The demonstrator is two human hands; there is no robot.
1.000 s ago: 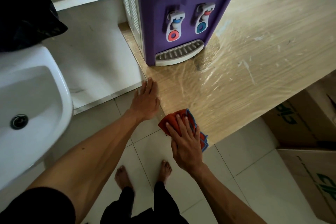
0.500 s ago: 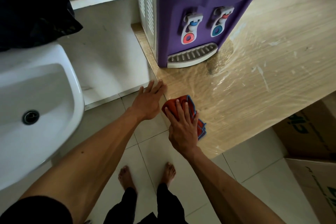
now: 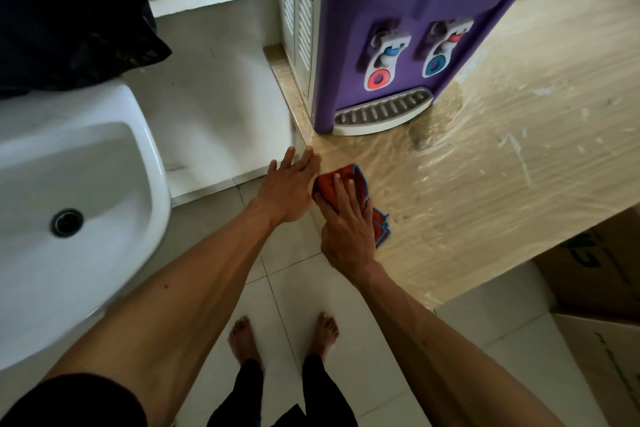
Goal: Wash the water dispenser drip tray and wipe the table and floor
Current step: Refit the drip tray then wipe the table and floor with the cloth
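A purple water dispenser (image 3: 398,3) stands on a wood-grain table (image 3: 519,156) wrapped in glossy film. Its grey-and-white drip tray (image 3: 382,112) sits in place at the dispenser's foot. My right hand (image 3: 348,229) presses flat on a red cloth with a blue hem (image 3: 332,187) at the table's near left corner. My left hand (image 3: 287,189) lies open just left of the cloth, fingers spread along the table's left edge. The film in front of the tray looks wet and streaked.
A white washbasin (image 3: 83,204) hangs at the left, with a black bag (image 3: 69,10) above it. Cardboard boxes (image 3: 595,291) stand under the table at the right. My bare feet (image 3: 284,333) rest on pale floor tiles (image 3: 346,357).
My right hand has slid the cloth left and away from me along the table's near edge, up to my left hand. The view has shifted left and closer.
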